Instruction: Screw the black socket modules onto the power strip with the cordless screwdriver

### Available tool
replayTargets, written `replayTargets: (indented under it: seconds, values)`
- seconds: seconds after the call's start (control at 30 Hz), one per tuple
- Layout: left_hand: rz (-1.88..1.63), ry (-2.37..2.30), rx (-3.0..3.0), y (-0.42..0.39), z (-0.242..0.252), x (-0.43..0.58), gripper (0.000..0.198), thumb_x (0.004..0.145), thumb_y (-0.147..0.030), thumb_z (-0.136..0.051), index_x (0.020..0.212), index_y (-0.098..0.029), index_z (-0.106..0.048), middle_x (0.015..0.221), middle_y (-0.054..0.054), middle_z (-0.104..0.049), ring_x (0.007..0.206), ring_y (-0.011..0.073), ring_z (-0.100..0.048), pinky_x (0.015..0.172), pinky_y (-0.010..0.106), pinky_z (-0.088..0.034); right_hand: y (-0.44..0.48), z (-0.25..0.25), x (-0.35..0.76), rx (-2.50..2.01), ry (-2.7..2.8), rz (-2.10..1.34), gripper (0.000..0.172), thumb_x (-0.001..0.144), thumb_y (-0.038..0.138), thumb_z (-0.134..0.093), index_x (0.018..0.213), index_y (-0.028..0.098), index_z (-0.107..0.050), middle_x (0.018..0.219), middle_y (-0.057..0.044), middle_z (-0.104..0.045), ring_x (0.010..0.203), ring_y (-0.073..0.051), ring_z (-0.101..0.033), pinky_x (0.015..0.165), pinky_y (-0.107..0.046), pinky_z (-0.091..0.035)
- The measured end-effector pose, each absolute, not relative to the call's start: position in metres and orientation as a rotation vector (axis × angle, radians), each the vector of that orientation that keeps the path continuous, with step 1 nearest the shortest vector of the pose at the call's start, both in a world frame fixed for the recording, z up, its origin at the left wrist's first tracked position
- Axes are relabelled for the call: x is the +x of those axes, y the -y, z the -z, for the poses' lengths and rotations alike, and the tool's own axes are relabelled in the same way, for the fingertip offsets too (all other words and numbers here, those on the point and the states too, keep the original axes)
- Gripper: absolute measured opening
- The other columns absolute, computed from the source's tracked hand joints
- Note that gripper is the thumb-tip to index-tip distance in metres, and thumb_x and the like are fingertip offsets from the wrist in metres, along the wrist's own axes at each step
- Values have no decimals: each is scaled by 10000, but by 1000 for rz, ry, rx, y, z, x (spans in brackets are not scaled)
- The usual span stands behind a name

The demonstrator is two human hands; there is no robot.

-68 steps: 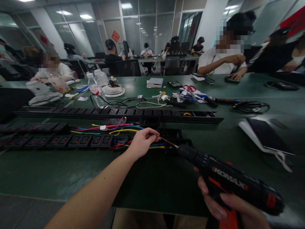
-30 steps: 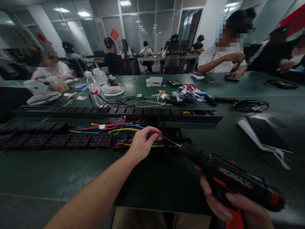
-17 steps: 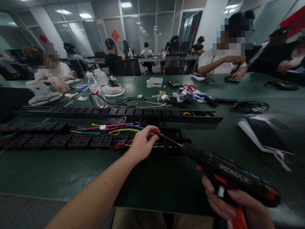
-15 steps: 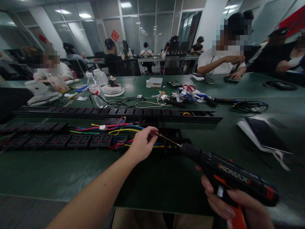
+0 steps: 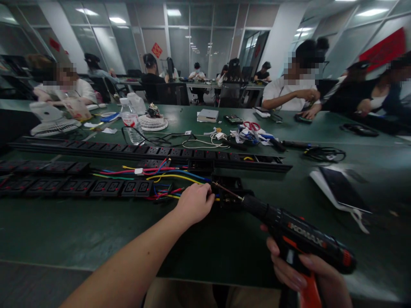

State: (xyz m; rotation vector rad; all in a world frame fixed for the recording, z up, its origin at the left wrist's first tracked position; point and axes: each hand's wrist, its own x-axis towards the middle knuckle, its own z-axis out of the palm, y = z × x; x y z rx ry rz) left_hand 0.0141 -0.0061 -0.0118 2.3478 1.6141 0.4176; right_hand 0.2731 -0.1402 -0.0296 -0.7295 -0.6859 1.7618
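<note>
My right hand is wrapped round the orange and black handle of a cordless drill. Its long thin bit points up and left, with a brass-coloured tip over a black housing. Close beside that tip, my left hand is closed, fingertips pinched together at the housing's left side; whatever they hold is hidden. Yellow and blue wires run past this hand into the housing. They come from the side of a black row of power sockets lying on the green table.
Behind lies a long black power strip. Farther back are a water bottle, a white fan grille, red-handled scissors on small parts, and a white box. A tablet-like device rests at right. Other people sit opposite.
My left fingertips have moved down and slightly away from the bit's tip, which now shows more fully. The drill's rear has shifted left in view, and the camera view has turned slightly.
</note>
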Motion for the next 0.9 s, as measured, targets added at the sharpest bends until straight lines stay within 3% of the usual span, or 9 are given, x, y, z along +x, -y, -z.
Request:
replayTargets:
  seconds: [0.13,0.37,0.5,0.7,0.8,0.9]
  values:
    - [-416,-1447,2427,5,12,13,259,961,-299,-426,915,-188,-656,939,91,-690,939,253,-626,845,364,-483,138,32,277,-685,704,-1750,520,741,386,-697,1233,225,-645,860,-46,-599,415,-20,-285,401,-212,-308]
    - [-340,-1275,2378,2,6,9,275,910,-224,-440,972,-213,-708,992,72,-722,930,231,-661,829,315,-484,112,-11,277,-650,766,-1615,502,722,358,-679,1205,224,-650,836,-35,-613,487,-95,-437,490,-284,-419]
    - [-315,-1187,2351,1,7,7,310,934,-277,-421,971,-215,-722,1001,67,-738,926,226,-670,813,301,-481,93,-21,277,-582,681,-1610,510,699,315,-662,1206,255,-645,839,-30,-629,537,-120,-453,561,-299,-462]
    - [-304,-1150,2297,-1,4,6,321,959,-311,-418,924,-215,-722,946,55,-739,875,206,-668,773,279,-454,79,-5,282,-563,604,-1584,539,651,341,-665,1171,200,-666,781,-27,-639,726,-203,-557,848,-391,-517]
    - [-303,-1140,2255,-2,1,8,295,958,-302,-431,928,-217,-712,916,39,-732,843,197,-660,736,267,-439,77,4,287,-594,574,-1563,518,673,346,-654,1170,200,-669,820,-29,-668,963,-265,-617,1080,-432,-410]
    - [-261,-1130,2229,-3,-2,10,318,964,-295,-408,868,-202,-698,830,31,-707,758,179,-633,671,252,-416,76,11,290,-617,550,-1568,486,687,351,-639,1154,221,-679,877,-36,-687,1171,-310,-579,1176,-459,-300]
